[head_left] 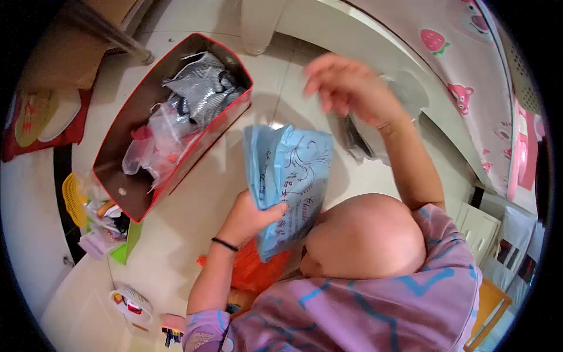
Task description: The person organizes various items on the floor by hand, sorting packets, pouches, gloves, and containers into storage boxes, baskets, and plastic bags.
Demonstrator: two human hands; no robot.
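Observation:
A folded light-blue plastic bag (pixel 296 182) with dark printed lettering and line drawings is upright in front of my knee. My left hand (pixel 249 216), with a black band at the wrist, is closed on its lower left edge, thumb across the front. My right hand (pixel 355 88) is raised above and to the right of the bag, apart from it. Its fingers are loosely spread, slightly blurred, and hold nothing that I can see. Under my left forearm lies an orange-red plastic bag (pixel 258 267), partly hidden by the blue one.
An open red-edged box (pixel 132 126) at the left holds a silver insulated bag (pixel 202 88) and clear plastic bags (pixel 158 141). Beside it are a yellow basket (pixel 74 199) and a green container (pixel 134 237). A clear plastic package (pixel 363 138) lies on the tiled floor below my right hand.

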